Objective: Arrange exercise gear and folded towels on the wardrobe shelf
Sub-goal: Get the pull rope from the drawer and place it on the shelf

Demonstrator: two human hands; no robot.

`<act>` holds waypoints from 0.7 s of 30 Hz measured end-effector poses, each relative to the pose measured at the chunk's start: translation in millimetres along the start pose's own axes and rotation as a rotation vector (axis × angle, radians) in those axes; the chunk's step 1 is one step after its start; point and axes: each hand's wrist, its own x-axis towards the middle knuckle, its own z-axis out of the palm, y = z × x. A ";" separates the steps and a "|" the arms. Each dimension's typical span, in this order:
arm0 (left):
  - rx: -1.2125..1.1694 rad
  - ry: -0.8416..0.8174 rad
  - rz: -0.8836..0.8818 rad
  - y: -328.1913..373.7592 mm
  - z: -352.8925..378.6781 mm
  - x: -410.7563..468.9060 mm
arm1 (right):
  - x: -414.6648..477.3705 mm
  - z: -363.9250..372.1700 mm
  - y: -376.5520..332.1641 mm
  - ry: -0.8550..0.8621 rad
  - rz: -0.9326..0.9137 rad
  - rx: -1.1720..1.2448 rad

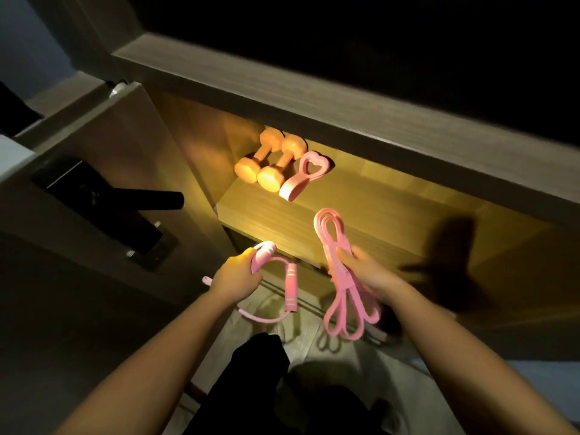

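Two orange dumbbells (282, 161) and one pink heart grip (302, 176) lie on the shelf (392, 211), beyond the left hand (236, 279), which clasps one skipping rope (291, 288); the right hand (368, 273) beside it clasps one coiled band (330, 229).

You have one view only, from the camera worn on your head. It is wide-angled and looks forward and steeply down into the lit wardrobe shelf (392, 208), close in mid-frame. Your left hand (233, 277) and right hand (373, 271) sit low at centre, the floor (361, 356) beneath them.
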 end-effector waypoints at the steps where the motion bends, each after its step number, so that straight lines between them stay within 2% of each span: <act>1: -0.018 0.010 -0.008 -6.0 5.5 4.2 | 6.9 4.6 5.6 0.031 0.008 -0.008; 4: -0.044 0.061 -0.023 -24.1 24.5 12.1 | 19.7 19.1 22.2 0.153 -0.050 -0.220; 10: -0.081 0.177 0.070 -67.2 56.9 6.2 | 9.4 51.4 64.2 0.291 -0.117 -0.399; 12: -0.085 0.225 0.117 -81.2 62.6 -2.5 | -4.4 66.4 70.1 0.345 -0.224 -0.453; 15: -0.093 0.287 0.202 -101.9 64.0 -12.8 | -16.7 86.9 70.4 0.387 -0.357 -0.703; 19: -0.101 0.311 0.237 -121.9 53.7 -12.1 | -16.4 106.5 59.0 0.456 -0.326 -1.027; 21: -0.085 0.304 0.231 -128.0 49.6 -3.0 | -3.0 112.9 49.1 0.486 -0.306 -1.061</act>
